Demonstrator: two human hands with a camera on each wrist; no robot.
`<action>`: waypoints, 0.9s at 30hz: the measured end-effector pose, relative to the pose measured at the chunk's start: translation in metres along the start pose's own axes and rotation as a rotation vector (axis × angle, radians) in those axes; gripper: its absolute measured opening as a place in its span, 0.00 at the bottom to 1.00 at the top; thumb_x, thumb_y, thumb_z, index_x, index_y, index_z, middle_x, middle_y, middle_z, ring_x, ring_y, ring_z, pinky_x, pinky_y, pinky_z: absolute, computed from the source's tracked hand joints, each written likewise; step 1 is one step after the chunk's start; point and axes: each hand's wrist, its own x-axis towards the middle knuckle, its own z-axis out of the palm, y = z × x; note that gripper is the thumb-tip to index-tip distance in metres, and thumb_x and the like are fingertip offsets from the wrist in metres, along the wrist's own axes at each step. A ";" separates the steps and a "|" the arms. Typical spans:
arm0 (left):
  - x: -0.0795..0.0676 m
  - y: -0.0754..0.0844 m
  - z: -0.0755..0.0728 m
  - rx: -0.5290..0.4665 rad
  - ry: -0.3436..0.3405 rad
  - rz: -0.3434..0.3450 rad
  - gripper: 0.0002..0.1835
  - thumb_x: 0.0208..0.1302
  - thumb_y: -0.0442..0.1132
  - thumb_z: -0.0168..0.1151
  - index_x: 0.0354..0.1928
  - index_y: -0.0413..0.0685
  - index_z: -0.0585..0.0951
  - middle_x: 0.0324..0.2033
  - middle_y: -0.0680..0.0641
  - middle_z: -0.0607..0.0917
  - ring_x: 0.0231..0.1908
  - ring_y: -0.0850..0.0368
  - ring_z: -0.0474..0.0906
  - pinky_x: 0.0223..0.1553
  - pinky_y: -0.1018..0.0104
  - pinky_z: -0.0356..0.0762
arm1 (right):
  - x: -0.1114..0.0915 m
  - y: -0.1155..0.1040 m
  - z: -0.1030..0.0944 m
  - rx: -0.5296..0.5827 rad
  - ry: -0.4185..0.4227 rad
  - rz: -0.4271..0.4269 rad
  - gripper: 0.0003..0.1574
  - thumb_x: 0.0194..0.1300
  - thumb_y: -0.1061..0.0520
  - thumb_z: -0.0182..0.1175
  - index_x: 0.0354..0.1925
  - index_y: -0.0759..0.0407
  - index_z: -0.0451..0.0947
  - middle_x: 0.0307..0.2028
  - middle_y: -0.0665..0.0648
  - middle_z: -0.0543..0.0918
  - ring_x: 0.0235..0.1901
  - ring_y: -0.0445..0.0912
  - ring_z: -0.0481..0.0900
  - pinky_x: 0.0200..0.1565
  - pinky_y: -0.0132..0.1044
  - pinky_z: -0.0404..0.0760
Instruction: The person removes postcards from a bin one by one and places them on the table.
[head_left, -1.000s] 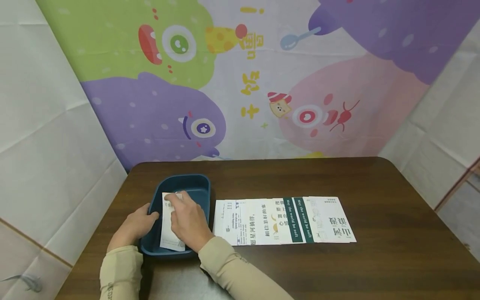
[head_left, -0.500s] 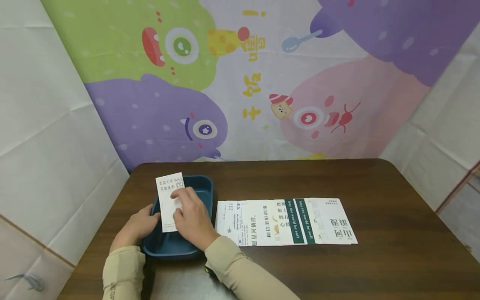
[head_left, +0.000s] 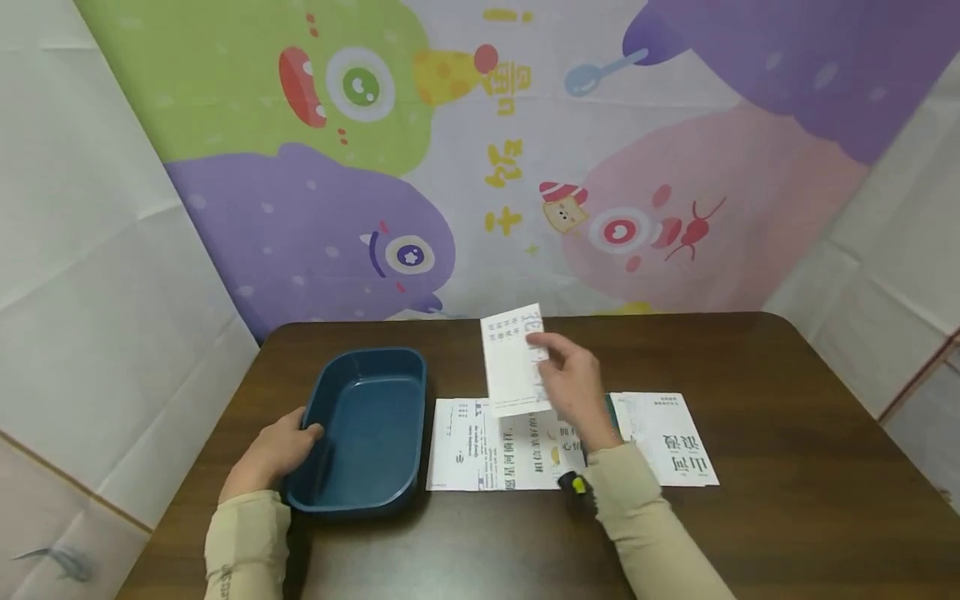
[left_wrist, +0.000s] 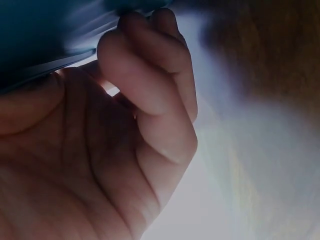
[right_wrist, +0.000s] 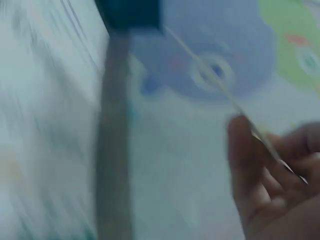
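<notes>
My right hand (head_left: 573, 383) pinches a white printed card (head_left: 513, 367) by its right edge, holding it tilted above the row of cards. In the right wrist view the card (right_wrist: 215, 77) shows edge-on between thumb and fingers, somewhat blurred. At the left, my left hand (head_left: 273, 450) grips the left rim of a deep blue rectangular tray (head_left: 356, 504), the thumb over the edge. Curled fingers (left_wrist: 155, 90) lie against the tray's outer side in the left wrist view. Nothing lies inside the tray.
An overlapping row of printed cards (head_left: 465, 458) runs rightward from beside the tray, partly hidden by the right hand, ending with a card (head_left: 678, 450) bearing large characters. The brown table (head_left: 795, 500) meets a cartoon-printed cloth (head_left: 510, 267) behind.
The right hand has lifted the card out of the tray and carried it right, over the row of cards. The left hand stays on the tray's rim.
</notes>
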 end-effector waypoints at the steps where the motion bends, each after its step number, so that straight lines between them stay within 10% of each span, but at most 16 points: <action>1: 0.000 0.001 0.001 0.003 0.000 0.002 0.34 0.76 0.47 0.41 0.76 0.32 0.57 0.69 0.22 0.66 0.63 0.24 0.71 0.58 0.34 0.74 | 0.002 0.003 -0.019 -0.034 -0.012 0.008 0.30 0.64 0.70 0.53 0.61 0.52 0.81 0.60 0.57 0.83 0.27 0.46 0.73 0.23 0.30 0.71; 8: 0.000 0.003 0.000 0.024 0.038 -0.001 0.32 0.76 0.47 0.45 0.74 0.35 0.61 0.68 0.23 0.69 0.60 0.26 0.74 0.56 0.32 0.75 | -0.002 0.040 -0.144 -0.317 -0.104 0.121 0.28 0.66 0.68 0.51 0.64 0.62 0.75 0.62 0.70 0.75 0.46 0.59 0.75 0.37 0.37 0.74; 14: -0.001 0.000 0.000 0.072 0.085 0.005 0.31 0.75 0.47 0.49 0.73 0.36 0.65 0.66 0.23 0.71 0.61 0.22 0.73 0.56 0.30 0.74 | -0.013 0.094 -0.211 -0.367 -0.208 0.288 0.23 0.67 0.66 0.55 0.59 0.70 0.75 0.55 0.74 0.76 0.47 0.59 0.74 0.40 0.40 0.75; 27: -0.003 0.001 0.000 0.067 0.128 -0.018 0.32 0.75 0.48 0.51 0.73 0.36 0.66 0.64 0.23 0.73 0.57 0.24 0.76 0.54 0.29 0.75 | -0.017 0.134 -0.218 -0.246 -0.301 0.443 0.19 0.69 0.63 0.56 0.55 0.70 0.73 0.47 0.65 0.79 0.42 0.53 0.78 0.38 0.41 0.82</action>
